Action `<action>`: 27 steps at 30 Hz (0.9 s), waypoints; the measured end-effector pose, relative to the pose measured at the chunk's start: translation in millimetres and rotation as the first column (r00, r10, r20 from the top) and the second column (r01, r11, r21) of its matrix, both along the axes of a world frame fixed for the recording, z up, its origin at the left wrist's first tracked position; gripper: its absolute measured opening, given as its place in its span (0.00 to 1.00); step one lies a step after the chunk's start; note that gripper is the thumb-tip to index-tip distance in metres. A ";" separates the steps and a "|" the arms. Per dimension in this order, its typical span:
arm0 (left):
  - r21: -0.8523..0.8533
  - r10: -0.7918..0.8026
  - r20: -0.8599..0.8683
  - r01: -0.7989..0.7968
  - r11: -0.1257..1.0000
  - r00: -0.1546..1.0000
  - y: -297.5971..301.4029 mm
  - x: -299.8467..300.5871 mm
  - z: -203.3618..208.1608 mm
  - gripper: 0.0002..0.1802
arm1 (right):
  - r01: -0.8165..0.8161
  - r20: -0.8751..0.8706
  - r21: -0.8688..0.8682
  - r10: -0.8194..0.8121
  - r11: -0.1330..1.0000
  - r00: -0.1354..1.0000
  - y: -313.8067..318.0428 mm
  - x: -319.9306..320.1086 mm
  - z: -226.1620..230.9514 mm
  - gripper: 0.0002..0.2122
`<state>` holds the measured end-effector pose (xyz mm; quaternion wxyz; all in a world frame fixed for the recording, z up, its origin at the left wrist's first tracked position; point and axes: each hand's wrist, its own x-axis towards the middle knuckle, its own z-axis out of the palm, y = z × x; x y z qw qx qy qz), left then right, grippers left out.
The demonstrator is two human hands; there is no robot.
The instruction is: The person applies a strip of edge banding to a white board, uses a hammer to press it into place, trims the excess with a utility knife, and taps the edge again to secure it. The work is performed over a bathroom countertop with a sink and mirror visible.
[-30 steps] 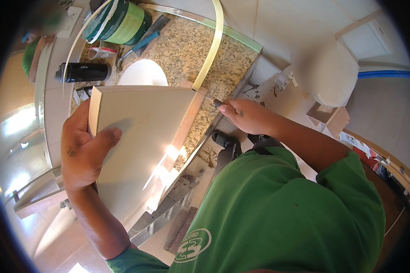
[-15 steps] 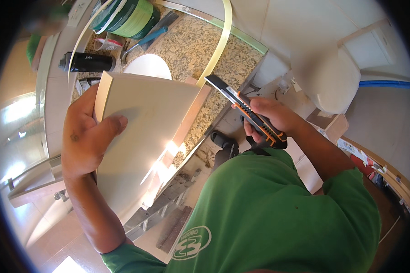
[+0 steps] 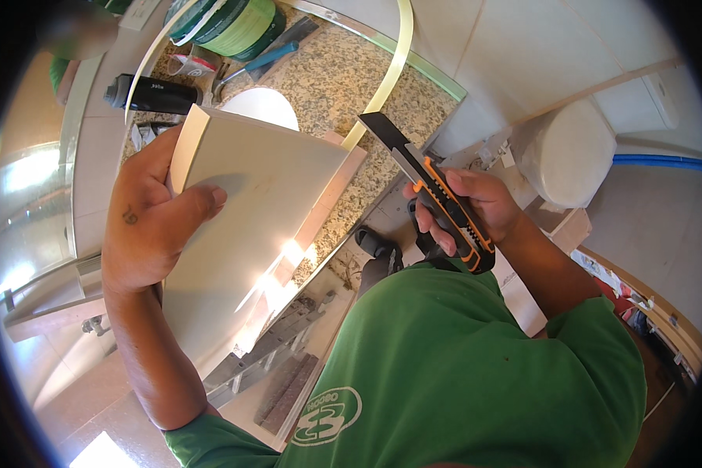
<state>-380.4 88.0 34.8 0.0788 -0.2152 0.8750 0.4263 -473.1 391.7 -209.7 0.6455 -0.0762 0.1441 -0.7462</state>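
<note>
My left hand (image 3: 147, 222) grips the far left corner of a pale beige board (image 3: 253, 195), thumb on its face and fingers behind. The board is tilted over a granite counter (image 3: 335, 74). My right hand (image 3: 487, 199) is wrapped round a black and orange utility knife (image 3: 443, 191), whose dark blade points up and left toward the board's far right corner. Close to the blade tip, a pale yellow flexible strip (image 3: 394, 74) rises from behind that corner and curves out of view. The blade looks apart from the board, though its tip is near the strip.
Behind the board on the counter are a green bucket (image 3: 246, 31), a blue-handled hammer (image 3: 269, 58), a black bottle (image 3: 156, 95) and a white round piece (image 3: 265, 105). A toilet (image 3: 565, 152) stands at the right. Boards lie below, and a mirror (image 3: 23, 187) is at left.
My right hand has turned the knife slightly, and its blade now shows broader and darker. The board has shifted a little to the right in view, still held by my left hand.
</note>
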 end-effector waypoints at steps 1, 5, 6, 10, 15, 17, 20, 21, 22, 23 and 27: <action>0.019 -0.008 -0.017 0.008 1.000 1.000 -0.2 0.3 -0.5 0.25 | 0.010 -0.003 0.014 -0.009 1.000 1.000 -1.6 -0.4 0.8 0.26; 0.039 -0.052 -0.029 0.053 0.998 0.998 -2.4 -0.1 -0.8 0.28 | -0.012 -0.100 0.062 0.018 0.998 0.995 -12.5 0.9 8.7 0.22; 0.041 -0.081 -0.046 0.083 0.996 0.996 -3.3 -1.2 -1.5 0.30 | -0.031 -0.128 0.053 0.037 0.998 0.991 -16.6 1.7 12.0 0.21; 0.058 -0.146 -0.295 0.170 0.984 0.944 -3.1 -1.9 -12.6 0.38 | -0.007 -0.186 0.060 0.018 0.998 0.982 -30.9 11.1 31.8 0.21; 0.104 -0.252 -0.307 0.296 0.950 0.918 -11.4 -0.1 -10.7 0.43 | -0.040 -0.085 -0.098 0.032 0.994 0.996 -45.9 9.2 55.8 0.23; 0.119 -0.306 -0.264 0.345 0.931 0.915 -17.4 -1.3 -7.6 0.38 | -0.073 -0.095 -0.104 0.063 0.992 0.994 -49.2 8.6 62.6 0.23; -0.100 -0.473 -0.390 0.474 0.875 0.790 -23.8 -6.4 -11.0 0.32 | -0.122 -0.154 -0.075 0.109 0.990 0.982 -51.3 9.6 70.4 0.23; -0.160 -0.519 -0.382 0.498 0.852 0.764 -26.0 -5.6 -10.3 0.31 | -0.133 -0.173 -0.080 0.118 0.988 0.978 -51.6 10.4 72.6 0.23; -0.092 -0.471 -0.396 0.477 0.874 0.788 -26.0 -3.4 -11.3 0.28 | -0.141 -0.200 -0.104 0.118 0.985 0.973 -52.0 11.1 74.7 0.23; -0.052 -0.456 -0.400 0.477 0.877 0.795 -27.3 -2.1 -10.9 0.27 | -0.154 -0.200 -0.075 0.137 0.985 0.970 -52.5 11.7 76.6 0.23; 0.021 -0.434 -0.413 0.485 0.875 0.801 -30.4 -2.7 -11.8 0.24 | -0.191 -0.187 -0.042 0.180 0.981 0.966 -55.5 13.3 83.5 0.23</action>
